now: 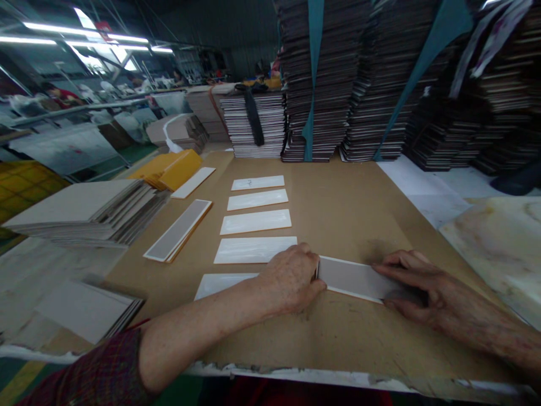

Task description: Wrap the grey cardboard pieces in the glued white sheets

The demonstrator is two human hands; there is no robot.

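A grey cardboard strip with a white border (349, 276) lies on the brown board in front of me, perhaps with others under it. My left hand (293, 279) is closed on its left end, thumb on the near side and fingers curled. At the right end, my right hand (418, 287) holds the strip between thumb and fingers along its two long edges. Left of centre runs a column of several glossy white strips, among them a middle one (256, 221). My left forearm partly covers the nearest white strip (224, 283).
Left of the column lie a small pile of grey-faced strips (180, 230) and a white strip (194, 182). Stacks of grey board (76, 206) and a yellow packet (173, 169) stand at left. Tall dark stacks (325, 84) line the back. The table's front edge (304, 375) is ragged.
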